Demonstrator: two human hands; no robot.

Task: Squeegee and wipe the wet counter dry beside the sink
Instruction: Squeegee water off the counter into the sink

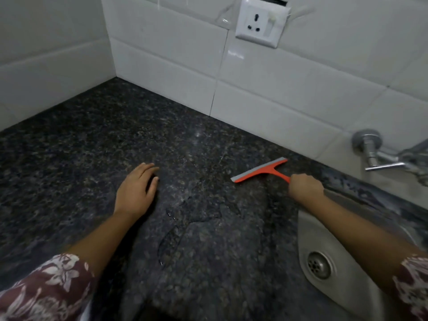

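An orange squeegee (260,170) with a grey rubber blade lies blade-down on the dark speckled granite counter (92,140), near the sink's left rim. My right hand (305,187) is closed around its handle. My left hand (136,189) rests flat on the counter to the left, fingers apart, holding nothing. A thin puddle of water (185,218) with wavy edges spreads on the counter between my two arms.
A steel sink (335,242) with a round drain (319,265) sits at the right under my right forearm. A chrome tap (382,158) juts from the white tiled wall (278,93). A wall socket (261,22) is above. Tiled walls meet in a corner at the back left.
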